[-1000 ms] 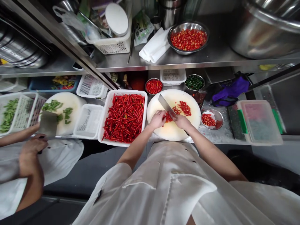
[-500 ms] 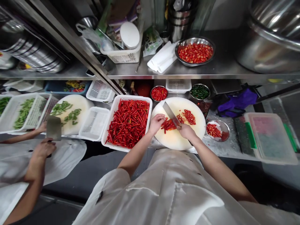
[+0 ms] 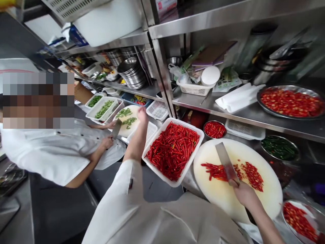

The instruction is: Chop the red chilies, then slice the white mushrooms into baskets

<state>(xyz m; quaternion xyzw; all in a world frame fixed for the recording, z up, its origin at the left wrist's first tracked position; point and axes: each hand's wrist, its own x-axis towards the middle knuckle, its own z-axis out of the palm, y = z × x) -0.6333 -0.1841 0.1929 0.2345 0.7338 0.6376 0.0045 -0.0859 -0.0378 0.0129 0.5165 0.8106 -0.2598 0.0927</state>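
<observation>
A cook's hands stand well apart at a kitchen counter. The right hand (image 3: 242, 192) grips a knife (image 3: 225, 159) over a round cutting board (image 3: 212, 200), its blade pointing away and slightly left. Long red peppers (image 3: 213, 171) lie on the board just left of the blade, their length running sideways across its line; chopped pieces (image 3: 254, 177) lie to its right. The left hand (image 3: 142, 115), farther from the peppers, is beyond the pepper-filled basket (image 3: 175, 184), near a co-worker's board (image 3: 135, 109); whether its blurred fingers are curled cannot be told.
</observation>
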